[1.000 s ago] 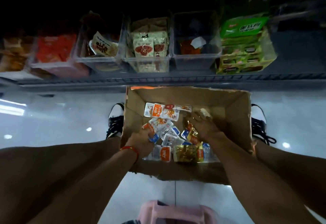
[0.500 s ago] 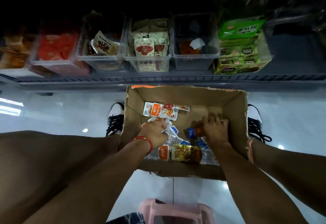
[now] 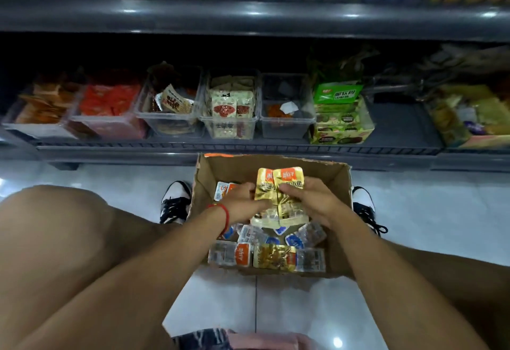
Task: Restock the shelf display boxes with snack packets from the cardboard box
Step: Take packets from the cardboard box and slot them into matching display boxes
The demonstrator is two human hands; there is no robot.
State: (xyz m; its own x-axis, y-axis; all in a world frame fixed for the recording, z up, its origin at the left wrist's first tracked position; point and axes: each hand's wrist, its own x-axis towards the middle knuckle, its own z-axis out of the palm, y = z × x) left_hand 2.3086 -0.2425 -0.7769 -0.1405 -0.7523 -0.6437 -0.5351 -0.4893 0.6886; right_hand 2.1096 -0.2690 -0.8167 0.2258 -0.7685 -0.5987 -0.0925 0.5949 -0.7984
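Gripping two gold snack packets [image 3: 280, 198] side by side just above the cardboard box [image 3: 342, 184], the left hand [image 3: 242, 203] and right hand [image 3: 311, 200] each pinched one; slick foil could have slipped back into the box, short of the shelf's clear bins [image 3: 287, 126] beyond it.

Box on the floor between your feet, shelf just behind it.
Your left hand [image 3: 242, 203] and right hand [image 3: 311, 200] hold two packets [image 3: 278, 195] side by side over the cardboard box [image 3: 338, 181]; loose packets [image 3: 273, 256] lie inside below, and a row of bins [image 3: 229, 109] sits on the shelf [image 3: 248, 147] beyond.
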